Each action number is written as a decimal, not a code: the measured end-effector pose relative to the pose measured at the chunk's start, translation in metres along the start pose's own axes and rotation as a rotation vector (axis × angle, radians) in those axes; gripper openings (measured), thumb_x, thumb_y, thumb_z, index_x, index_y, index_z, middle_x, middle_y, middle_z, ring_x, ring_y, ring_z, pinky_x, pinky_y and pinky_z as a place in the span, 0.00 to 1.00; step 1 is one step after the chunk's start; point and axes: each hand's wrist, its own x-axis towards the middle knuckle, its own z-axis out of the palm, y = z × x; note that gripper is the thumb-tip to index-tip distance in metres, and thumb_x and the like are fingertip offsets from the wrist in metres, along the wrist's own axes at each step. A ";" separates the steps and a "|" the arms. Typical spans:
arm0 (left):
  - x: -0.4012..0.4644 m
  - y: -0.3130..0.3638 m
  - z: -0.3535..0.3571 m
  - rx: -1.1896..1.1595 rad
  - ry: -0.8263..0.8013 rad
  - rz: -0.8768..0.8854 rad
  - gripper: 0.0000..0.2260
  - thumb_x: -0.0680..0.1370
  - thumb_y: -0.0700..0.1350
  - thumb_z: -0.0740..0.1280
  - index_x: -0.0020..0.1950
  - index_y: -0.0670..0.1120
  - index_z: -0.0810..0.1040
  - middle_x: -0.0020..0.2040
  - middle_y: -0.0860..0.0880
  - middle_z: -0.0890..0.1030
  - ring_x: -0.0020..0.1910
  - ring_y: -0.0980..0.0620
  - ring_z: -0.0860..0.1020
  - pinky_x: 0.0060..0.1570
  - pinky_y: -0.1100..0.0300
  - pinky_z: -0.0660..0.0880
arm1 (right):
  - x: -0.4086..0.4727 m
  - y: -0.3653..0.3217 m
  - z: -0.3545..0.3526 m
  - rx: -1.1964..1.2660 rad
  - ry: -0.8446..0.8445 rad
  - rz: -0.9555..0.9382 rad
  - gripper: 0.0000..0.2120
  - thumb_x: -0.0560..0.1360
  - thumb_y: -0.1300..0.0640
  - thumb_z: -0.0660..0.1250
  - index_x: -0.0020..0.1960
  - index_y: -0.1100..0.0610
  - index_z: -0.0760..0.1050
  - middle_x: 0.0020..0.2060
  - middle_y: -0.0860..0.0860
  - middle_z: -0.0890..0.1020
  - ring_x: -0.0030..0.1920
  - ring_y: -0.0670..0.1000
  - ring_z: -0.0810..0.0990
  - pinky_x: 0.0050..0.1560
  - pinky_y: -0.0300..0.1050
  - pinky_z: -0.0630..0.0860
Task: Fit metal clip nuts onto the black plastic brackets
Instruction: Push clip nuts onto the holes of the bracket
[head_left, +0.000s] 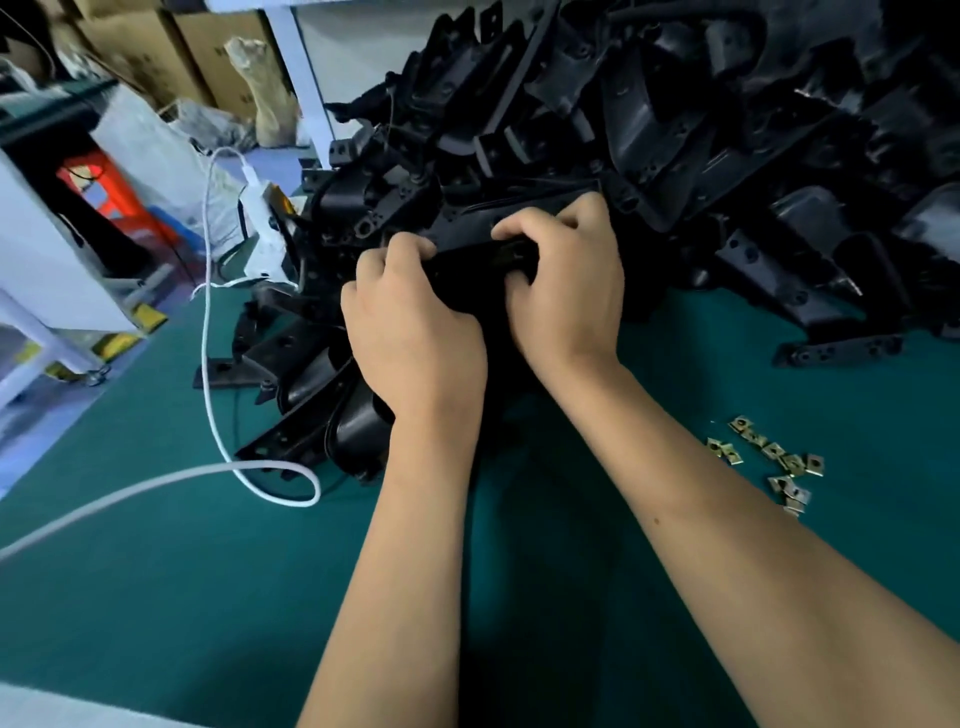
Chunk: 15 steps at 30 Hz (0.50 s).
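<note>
Both hands, left (415, 332) and right (566, 280), grip black bracket (480, 267) between them; clip nuts (774, 457) lie well right.

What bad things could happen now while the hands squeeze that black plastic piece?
1. The left hand and right hand both grip one black plastic bracket right against the tall heap of black plastic brackets; a tug might make the heap slide.
2. The small brass-coloured metal clip nuts lie loose on the green table mat near the right forearm, which could sweep them away.
3. The looped white cable could snag a bracket.
</note>
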 end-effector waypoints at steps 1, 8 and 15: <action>-0.001 0.002 0.001 -0.019 -0.005 0.001 0.23 0.70 0.32 0.62 0.62 0.49 0.78 0.60 0.49 0.79 0.56 0.44 0.75 0.48 0.62 0.61 | 0.000 0.004 -0.006 -0.019 0.015 -0.027 0.16 0.74 0.64 0.70 0.59 0.50 0.82 0.53 0.47 0.71 0.48 0.47 0.74 0.44 0.42 0.76; -0.011 0.019 0.005 -0.067 0.013 0.117 0.11 0.74 0.49 0.73 0.55 0.50 0.84 0.63 0.51 0.78 0.70 0.43 0.70 0.67 0.46 0.67 | 0.001 0.038 -0.062 -0.080 0.105 -0.103 0.14 0.76 0.61 0.71 0.61 0.52 0.84 0.49 0.52 0.81 0.49 0.55 0.81 0.49 0.55 0.79; -0.057 0.057 0.017 -0.582 -0.211 0.181 0.14 0.76 0.45 0.76 0.57 0.50 0.76 0.51 0.54 0.79 0.46 0.53 0.80 0.44 0.52 0.80 | -0.004 0.072 -0.135 0.026 0.291 -0.272 0.16 0.71 0.70 0.70 0.56 0.59 0.85 0.46 0.53 0.81 0.48 0.44 0.78 0.50 0.33 0.72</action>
